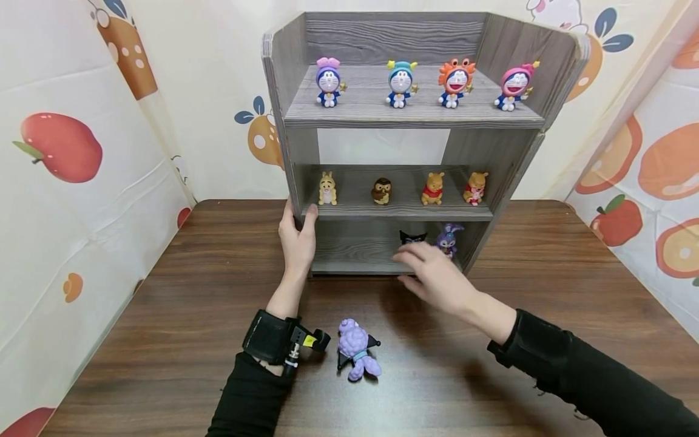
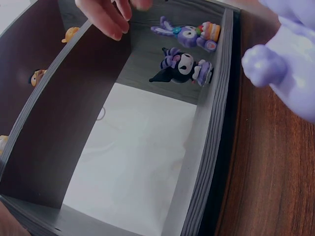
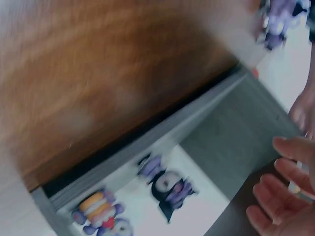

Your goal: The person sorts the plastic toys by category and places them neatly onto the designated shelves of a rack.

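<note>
At the grey wooden display shelf (image 1: 382, 124), my left hand (image 1: 297, 243) grips the left side panel, thumb at the front edge. My right hand (image 1: 437, 276) is in front of the bottom tier with fingers loosely bent, holding nothing. Just behind it stand a black-hooded figurine (image 1: 412, 238), partly hidden in the head view, and a purple rabbit figurine (image 1: 448, 238). The left wrist view shows both, the hooded figurine (image 2: 184, 69) upright beside the rabbit (image 2: 192, 37). A purple figurine (image 1: 357, 352) with black pointed parts lies on the table between my forearms.
Several figurines in animal hats, one a red crab hat (image 1: 457, 76), line the top tier. On the middle tier stand a yellow rabbit (image 1: 327, 188), a brown owl (image 1: 381, 191) and two yellow bears, one in a red shirt (image 1: 432, 188). The wooden table (image 1: 218, 340) meets fruit-print sheets.
</note>
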### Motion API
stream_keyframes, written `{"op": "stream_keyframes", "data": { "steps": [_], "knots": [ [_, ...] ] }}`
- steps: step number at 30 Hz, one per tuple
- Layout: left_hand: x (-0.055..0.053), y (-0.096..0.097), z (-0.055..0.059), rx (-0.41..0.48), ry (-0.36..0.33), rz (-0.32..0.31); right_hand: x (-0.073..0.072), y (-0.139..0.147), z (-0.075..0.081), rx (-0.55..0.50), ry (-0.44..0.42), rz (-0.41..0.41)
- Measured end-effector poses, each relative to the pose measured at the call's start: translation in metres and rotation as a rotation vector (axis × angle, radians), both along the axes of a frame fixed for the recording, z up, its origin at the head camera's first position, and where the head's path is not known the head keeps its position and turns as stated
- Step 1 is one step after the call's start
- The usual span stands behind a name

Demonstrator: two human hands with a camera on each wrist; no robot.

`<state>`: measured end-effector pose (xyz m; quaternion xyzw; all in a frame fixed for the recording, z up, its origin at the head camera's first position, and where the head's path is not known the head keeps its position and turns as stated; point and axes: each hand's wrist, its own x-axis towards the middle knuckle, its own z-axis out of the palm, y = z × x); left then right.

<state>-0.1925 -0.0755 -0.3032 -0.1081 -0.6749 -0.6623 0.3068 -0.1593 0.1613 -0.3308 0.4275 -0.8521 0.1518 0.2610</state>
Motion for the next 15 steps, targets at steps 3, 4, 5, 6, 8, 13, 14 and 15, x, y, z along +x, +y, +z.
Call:
{"op": "stream_keyframes", "data": {
  "steps": [3, 4, 5, 6, 8, 13, 14, 15],
  "knots": [
    [0.000, 0.000, 0.000, 0.002, 0.000, 0.000, 0.011, -0.006, -0.005, 0.048, -0.014, 0.100],
    [0.000, 0.000, -0.001, 0.004, 0.001, -0.002, 0.014, -0.008, -0.007, 0.059, -0.021, 0.127],
    [0.000, -0.001, -0.001, 0.003, 0.002, -0.003, 0.017, -0.010, -0.008, 0.071, -0.025, 0.154],
    [0.000, -0.001, -0.001, 0.003, 0.002, -0.004, 0.020, -0.011, -0.010, 0.084, -0.027, 0.180],
    [0.000, -0.001, -0.002, 0.001, 0.004, -0.008, 0.025, -0.014, -0.014, 0.111, -0.026, 0.232],
    [0.000, -0.001, -0.002, 0.003, 0.011, -0.019, 0.032, -0.019, -0.022, 0.207, -0.003, 0.348],
    [0.000, -0.001, -0.002, 0.005, 0.013, -0.020, 0.033, -0.020, -0.024, 0.225, 0.002, 0.367],
    [0.000, -0.001, -0.002, 0.005, 0.014, -0.020, 0.034, -0.021, -0.026, 0.239, 0.007, 0.386]
  ]
}}
